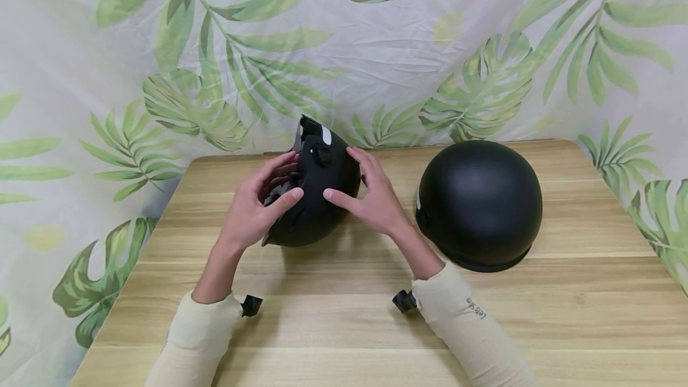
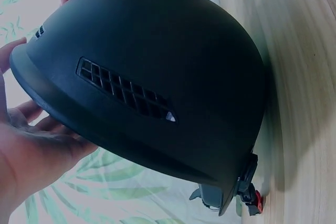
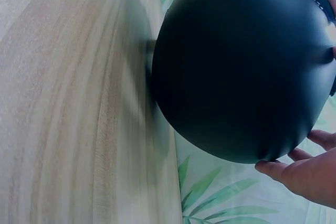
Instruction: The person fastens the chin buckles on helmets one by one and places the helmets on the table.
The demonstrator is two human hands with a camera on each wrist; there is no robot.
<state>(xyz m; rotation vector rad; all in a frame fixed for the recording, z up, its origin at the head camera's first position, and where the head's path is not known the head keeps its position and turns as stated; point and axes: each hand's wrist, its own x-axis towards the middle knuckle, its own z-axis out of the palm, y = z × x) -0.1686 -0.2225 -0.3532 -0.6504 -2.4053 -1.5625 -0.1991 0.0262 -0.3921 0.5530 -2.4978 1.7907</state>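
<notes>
A black helmet (image 1: pixel 314 220) is tipped on its side over the table, its opening facing left. My left hand (image 1: pixel 255 211) grips it at the rim, thumb on the outer shell and fingers reaching into the opening. On the other side my right hand (image 1: pixel 376 202) holds the rounded shell between spread fingers and thumb. In the left wrist view the shell shows a gridded vent (image 2: pixel 126 90), and a buckle with a red part (image 2: pixel 257 201) hangs at its lower edge. The right wrist view shows the smooth crown, with my right fingertips touching its edge.
A second black helmet (image 1: pixel 481 202) sits dome up on the wooden table (image 1: pixel 333 327), right of my right hand. Behind the table hangs a leaf-patterned cloth (image 1: pixel 387 52). Small black devices stick out from both of my sleeves near the cuffs.
</notes>
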